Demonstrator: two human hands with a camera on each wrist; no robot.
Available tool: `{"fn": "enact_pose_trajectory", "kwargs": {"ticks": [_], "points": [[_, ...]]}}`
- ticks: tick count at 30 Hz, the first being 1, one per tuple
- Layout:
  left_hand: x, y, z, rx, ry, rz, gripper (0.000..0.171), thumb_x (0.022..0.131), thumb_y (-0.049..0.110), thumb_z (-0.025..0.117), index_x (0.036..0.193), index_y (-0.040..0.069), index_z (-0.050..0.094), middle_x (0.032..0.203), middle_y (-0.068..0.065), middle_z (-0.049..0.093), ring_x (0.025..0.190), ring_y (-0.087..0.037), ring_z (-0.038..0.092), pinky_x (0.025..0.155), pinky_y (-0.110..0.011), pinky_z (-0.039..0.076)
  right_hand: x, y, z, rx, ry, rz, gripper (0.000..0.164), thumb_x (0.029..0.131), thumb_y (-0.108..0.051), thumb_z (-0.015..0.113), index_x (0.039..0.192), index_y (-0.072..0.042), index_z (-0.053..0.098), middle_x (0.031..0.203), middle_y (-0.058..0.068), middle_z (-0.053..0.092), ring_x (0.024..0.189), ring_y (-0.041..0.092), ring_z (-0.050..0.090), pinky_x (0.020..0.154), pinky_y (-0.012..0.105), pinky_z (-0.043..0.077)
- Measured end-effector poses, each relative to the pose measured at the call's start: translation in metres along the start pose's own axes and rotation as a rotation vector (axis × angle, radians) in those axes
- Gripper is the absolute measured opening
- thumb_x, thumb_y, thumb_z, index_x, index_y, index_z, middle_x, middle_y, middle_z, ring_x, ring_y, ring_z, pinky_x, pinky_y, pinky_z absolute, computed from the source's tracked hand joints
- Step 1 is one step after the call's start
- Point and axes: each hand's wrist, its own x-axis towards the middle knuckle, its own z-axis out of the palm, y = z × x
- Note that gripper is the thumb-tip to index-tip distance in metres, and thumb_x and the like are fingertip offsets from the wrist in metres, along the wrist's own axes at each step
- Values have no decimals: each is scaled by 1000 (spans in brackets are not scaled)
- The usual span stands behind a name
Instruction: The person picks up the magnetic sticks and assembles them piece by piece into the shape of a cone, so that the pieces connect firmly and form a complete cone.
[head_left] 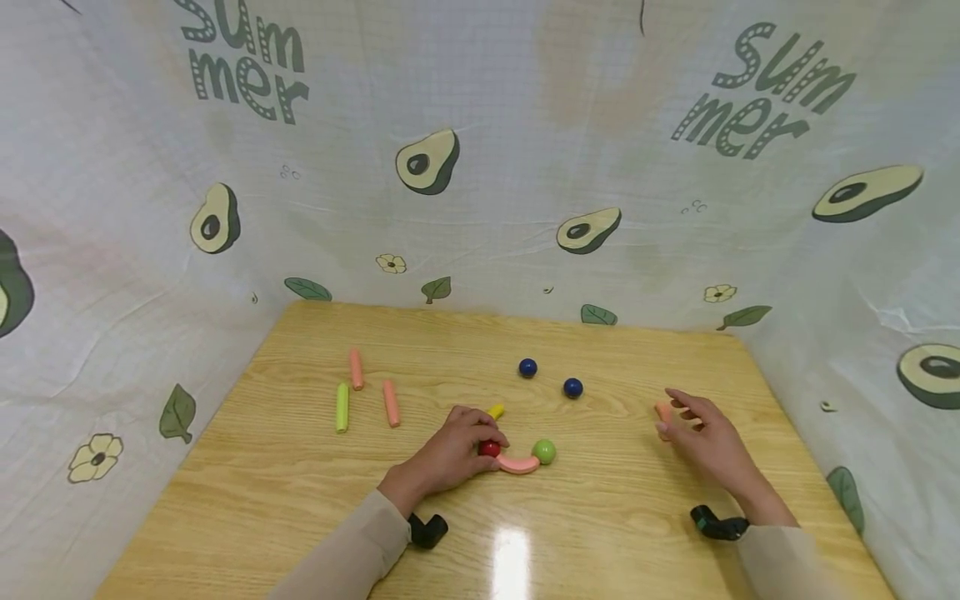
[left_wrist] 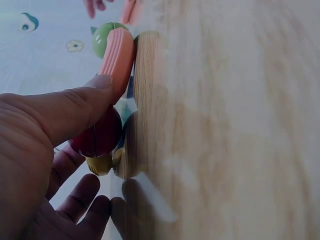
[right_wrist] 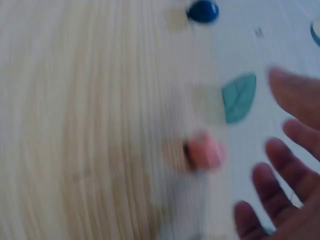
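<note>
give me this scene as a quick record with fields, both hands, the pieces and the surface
left hand: holds red ball
right hand: near a pink stick, no grip visible
middle: curved pink piece between red ball and green ball; yellow stick beyond the red ball
back: two blue balls
far left: two pink sticks, one green stick
surface: wooden table

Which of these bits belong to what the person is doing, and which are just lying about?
Likely part of the job:
- red ball, held by the left hand
- curved pink piece, green ball, yellow piece, grouped around it
- orange-pink stick, near the right hand

Seemingly lying about:
- left blue ball, right blue ball
- far pink stick, near pink stick, yellow-green stick
</note>
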Motion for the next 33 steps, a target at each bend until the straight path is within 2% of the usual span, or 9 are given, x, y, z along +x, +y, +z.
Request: {"fn": "enact_pose_trajectory", "kwargs": {"ticks": [3,5,8,13,18,21,25,30,33], "points": [[0,0,0,2,-3,-2,23,99,31,76,122,30,77,137,4,60,135,-20,42,111,-44,46,-1,14,-13,-16,-133,32,75,103,-30,71,162,-2,36,148,30,48,125,48,51,94,59,48],[0,1,0,-1,-5,-4,23,99,31,76,122,30,77,137,4,60,136,-20,41,111,-44,46,-1,22,-17,-20,-189,43,78,102,-31,73,163,-1,34,151,32,45,125,50,50,93,63,47],[-1,1,-1,-6,-4,-6,22,99,30,76,122,29,77,137,4,60,136,-20,41,112,-45,46,1,28,-17,-21,-209,46,78,101,-33,74,161,-1,38,150,29,49,123,44,53,93,54,49],[-1,2,-1,-15,-7,-12,23,99,30,76,122,29,77,138,4,60,136,-20,41,112,-45,45,6,32,-10,-31,-181,67,69,102,-37,71,157,-3,47,144,21,58,116,30,56,87,34,48],[-1,1,0,-15,-7,-12,22,100,30,76,122,30,76,138,5,59,137,-20,41,112,-45,45,7,27,1,-25,-160,112,62,101,-40,72,149,-4,57,131,17,67,103,22,58,83,35,49],[-1,0,0,-14,-3,-12,22,99,30,76,122,29,77,138,5,60,137,-19,41,112,-44,46,8,20,9,-7,-155,131,56,99,-40,75,140,-4,63,115,12,70,92,18,59,77,30,50],[-1,-1,0,-17,-6,-12,22,99,30,76,122,30,77,138,5,59,137,-19,41,112,-44,46,8,8,17,-1,-166,123,56,96,-40,79,134,-2,64,104,4,71,86,14,61,74,26,51],[0,-1,0,-28,-8,-10,22,99,31,76,122,29,76,138,5,59,137,-19,40,113,-44,45,9,-3,25,13,-205,96,59,95,-41,80,137,-3,61,105,1,72,90,15,64,76,26,52],[0,-1,0,-28,-6,-11,22,99,30,76,122,29,76,138,5,59,137,-19,40,112,-44,45,12,-6,27,3,-203,71,68,93,-43,81,143,-4,58,116,6,69,99,21,60,83,34,50]]}}
